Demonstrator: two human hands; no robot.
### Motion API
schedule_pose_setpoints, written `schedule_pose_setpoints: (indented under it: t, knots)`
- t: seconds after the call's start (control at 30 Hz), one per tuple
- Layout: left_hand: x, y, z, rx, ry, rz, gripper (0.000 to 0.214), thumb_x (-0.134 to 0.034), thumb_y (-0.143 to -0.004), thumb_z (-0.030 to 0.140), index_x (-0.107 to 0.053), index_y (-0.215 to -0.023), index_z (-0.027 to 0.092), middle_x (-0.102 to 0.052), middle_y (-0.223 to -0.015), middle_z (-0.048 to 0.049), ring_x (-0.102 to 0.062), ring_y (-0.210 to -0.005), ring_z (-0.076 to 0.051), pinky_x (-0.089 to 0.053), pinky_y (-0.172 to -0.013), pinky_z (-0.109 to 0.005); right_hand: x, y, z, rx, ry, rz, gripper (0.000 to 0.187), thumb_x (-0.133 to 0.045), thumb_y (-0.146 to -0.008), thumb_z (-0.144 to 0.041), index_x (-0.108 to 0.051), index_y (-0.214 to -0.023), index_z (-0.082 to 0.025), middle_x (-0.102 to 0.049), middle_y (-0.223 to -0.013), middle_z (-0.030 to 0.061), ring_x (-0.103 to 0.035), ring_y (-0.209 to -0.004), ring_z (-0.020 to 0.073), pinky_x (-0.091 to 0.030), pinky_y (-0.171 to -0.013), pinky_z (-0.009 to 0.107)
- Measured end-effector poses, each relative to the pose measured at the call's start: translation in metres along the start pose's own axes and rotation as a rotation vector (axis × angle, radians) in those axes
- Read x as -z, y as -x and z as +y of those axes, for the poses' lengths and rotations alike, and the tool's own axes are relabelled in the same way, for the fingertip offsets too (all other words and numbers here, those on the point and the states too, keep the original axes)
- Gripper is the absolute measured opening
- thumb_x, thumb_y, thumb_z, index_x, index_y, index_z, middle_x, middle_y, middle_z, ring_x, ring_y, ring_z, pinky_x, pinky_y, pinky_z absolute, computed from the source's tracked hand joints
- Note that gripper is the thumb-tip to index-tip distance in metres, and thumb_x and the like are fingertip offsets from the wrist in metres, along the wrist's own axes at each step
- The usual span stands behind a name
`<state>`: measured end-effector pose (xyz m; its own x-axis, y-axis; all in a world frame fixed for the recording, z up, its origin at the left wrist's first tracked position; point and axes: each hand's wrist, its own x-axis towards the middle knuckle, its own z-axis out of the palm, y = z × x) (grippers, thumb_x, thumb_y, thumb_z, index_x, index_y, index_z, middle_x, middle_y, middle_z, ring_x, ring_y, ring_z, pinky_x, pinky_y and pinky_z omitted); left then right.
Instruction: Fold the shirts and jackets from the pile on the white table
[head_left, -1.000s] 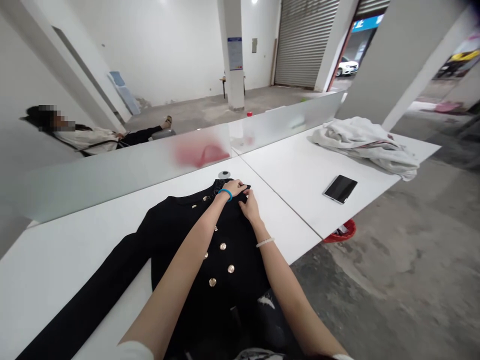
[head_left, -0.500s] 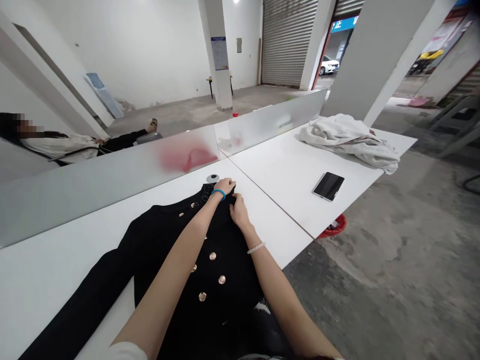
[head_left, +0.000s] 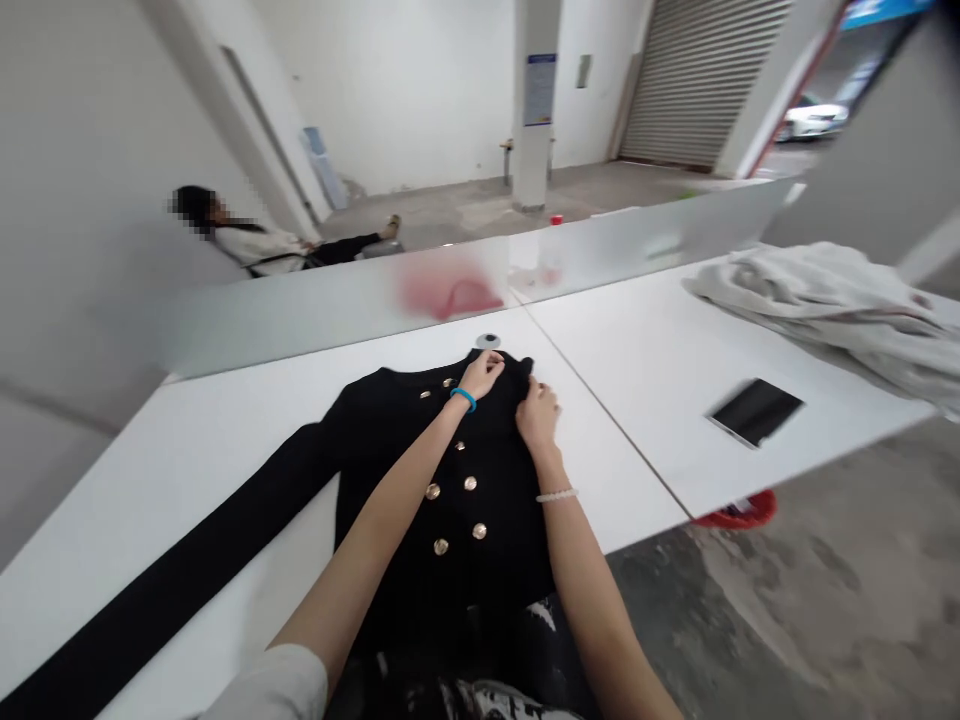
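Observation:
A black long-sleeved jacket (head_left: 405, 420) with gold buttons lies front up on the white table, one sleeve stretched toward the lower left. My left hand (head_left: 482, 374), wearing a blue band, is over the upper front near the neckline, with fingers loosely bent and a gap beside the thumb; nothing shows between them. My right hand (head_left: 538, 413), with a pale bead bracelet, has its fingers closed on the jacket's edge at the right shoulder. The right sleeve is not visible. A small grey disc with a dark centre (head_left: 489, 341) lies just beyond the collar.
A black-screened tablet or phone (head_left: 756, 411) and a bundled whitish cloth (head_left: 832, 300) lie on the right table section. A frosted divider (head_left: 330, 315) runs along the back. Beyond it, a person (head_left: 262, 245) sits reclined. A red-lined bin (head_left: 742, 512) stands below the table edge.
The view has swung left, shifting the scene rightward. My left hand has left the shoulder edge and moved left across the jacket's upper front. My right hand stays at the shoulder.

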<state>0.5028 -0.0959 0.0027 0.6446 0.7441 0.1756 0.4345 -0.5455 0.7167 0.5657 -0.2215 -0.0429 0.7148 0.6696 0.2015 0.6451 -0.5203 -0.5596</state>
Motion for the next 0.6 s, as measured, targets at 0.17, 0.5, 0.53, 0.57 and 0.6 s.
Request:
schedule_pose_setpoints:
  t: [0.17, 0.5, 0.53, 0.57, 0.6]
  knots:
    - [0.137, 0.109, -0.054, 0.295, -0.235, 0.176, 0.019, -0.052, -0.082, 0.032, -0.063, -0.091, 0.02, -0.069, -0.096, -0.0074, -0.061, -0.097, -0.024, -0.043, -0.089, -0.037, -0.001, 0.004, -0.003, 0.071, 0.067, 0.047, 0.061, -0.039, -0.077, -0.011, -0.035, -0.138, -0.006, -0.021, -0.148, 0.0271, -0.012, -0.139, 0.0411, -0.015, -0.102, 0.067]
    - [0.287, 0.452, -0.127, 1.496, -0.729, 0.459, 0.047, -0.043, -0.085, 0.042, -0.058, -0.112, 0.007, -0.059, -0.12, -0.0247, -0.057, -0.11, -0.039, -0.048, -0.08, -0.05, -0.014, 0.029, -0.04, 0.55, -0.205, 0.083, 0.042, -0.038, -0.082, -0.014, -0.053, -0.121, -0.013, -0.025, -0.149, 0.0168, -0.023, -0.135, 0.034, -0.025, -0.103, 0.06]
    - [0.289, 0.467, -0.133, 1.534, -0.713, 0.447, 0.049, -0.045, -0.083, 0.047, -0.06, -0.109, 0.008, -0.06, -0.12, -0.0242, -0.057, -0.11, -0.038, -0.049, -0.08, -0.05, -0.016, 0.037, -0.052, 0.638, -0.18, 0.038, 0.039, -0.039, -0.084, -0.017, -0.055, -0.12, -0.014, -0.026, -0.149, 0.0159, -0.024, -0.135, 0.0346, -0.026, -0.102, 0.06]
    - [0.291, 0.478, -0.14, 1.525, -0.694, 0.434, 0.053, -0.048, -0.08, 0.053, -0.062, -0.103, 0.007, -0.062, -0.115, -0.0253, -0.058, -0.107, -0.04, -0.049, -0.078, -0.05, -0.018, 0.047, -0.065, 0.737, -0.147, -0.019, 0.037, -0.04, -0.087, -0.02, -0.057, -0.119, -0.015, -0.028, -0.149, 0.0149, -0.024, -0.135, 0.0353, -0.028, -0.102, 0.06]
    - [0.293, 0.485, -0.148, 1.475, -0.682, 0.424, 0.057, -0.051, -0.076, 0.058, -0.065, -0.095, 0.006, -0.065, -0.106, -0.027, -0.061, -0.101, -0.041, -0.05, -0.075, -0.052, -0.02, 0.057, -0.079, 0.838, -0.11, -0.08, 0.036, -0.04, -0.089, -0.023, -0.059, -0.119, -0.016, -0.03, -0.149, 0.0138, -0.025, -0.135, 0.0357, -0.028, -0.102, 0.059]
